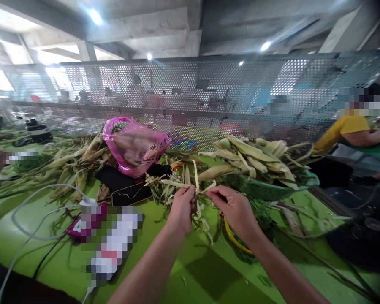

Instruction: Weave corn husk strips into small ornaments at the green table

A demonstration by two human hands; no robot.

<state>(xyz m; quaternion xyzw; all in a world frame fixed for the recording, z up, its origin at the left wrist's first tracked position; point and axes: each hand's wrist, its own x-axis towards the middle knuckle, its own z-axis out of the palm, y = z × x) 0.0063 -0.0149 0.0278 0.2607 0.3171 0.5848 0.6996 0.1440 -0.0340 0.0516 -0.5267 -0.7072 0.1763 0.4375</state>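
Pale corn husk strips (195, 173) cross between my two hands over the green table. My left hand (183, 207) is closed around the place where the strips meet, and one strip end dangles below it. Thumb and fingers of my right hand (232, 207) pinch the end of a strip to the right. Just behind my left hand lies a heap of thin cut husk pieces (160, 185). Under my right wrist is a yellow ring-shaped rim (236, 240), partly hidden by the hand.
A green basin (272, 192) piled with corn husks (250, 156) stands right. Behind left are a pink plastic bag (129, 156), more husks (82, 164) and a dark phone (129, 196). Cables run to a purple power strip (79, 226). A perforated metal screen (190, 93) closes the back.
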